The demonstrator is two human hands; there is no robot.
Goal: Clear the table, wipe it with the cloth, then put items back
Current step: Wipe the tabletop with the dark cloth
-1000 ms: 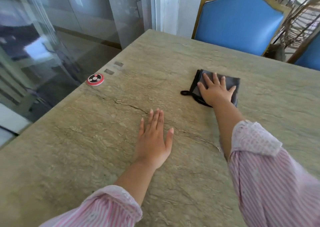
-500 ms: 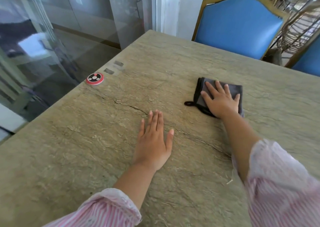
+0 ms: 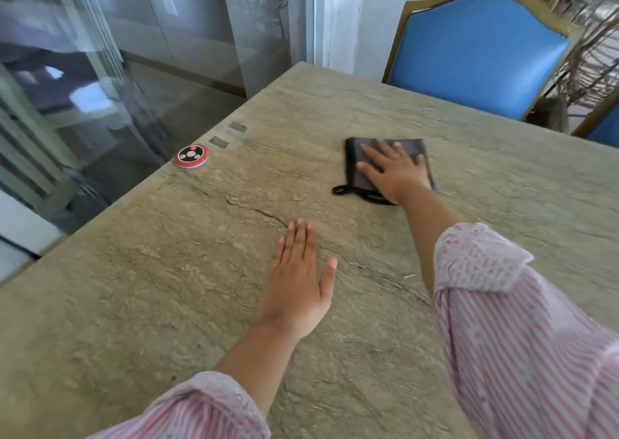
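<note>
A folded dark grey cloth (image 3: 356, 167) with a black loop lies on the stone table (image 3: 167, 304) past its middle. My right hand (image 3: 393, 170) presses flat on the cloth with its fingers spread. Nearer to me, my left hand (image 3: 298, 284) rests palm down on the bare tabletop, fingers straight and together. Both arms wear pink striped sleeves.
A round red and black call button (image 3: 191, 156) sits near the table's left edge, with two small grey patches (image 3: 219, 142) beside it. A glass wall runs along the left. Two blue chairs (image 3: 475, 53) stand at the far side.
My right hand has slid the cloth a little to the left and farther from me over the table. My left hand has stayed in place.
</note>
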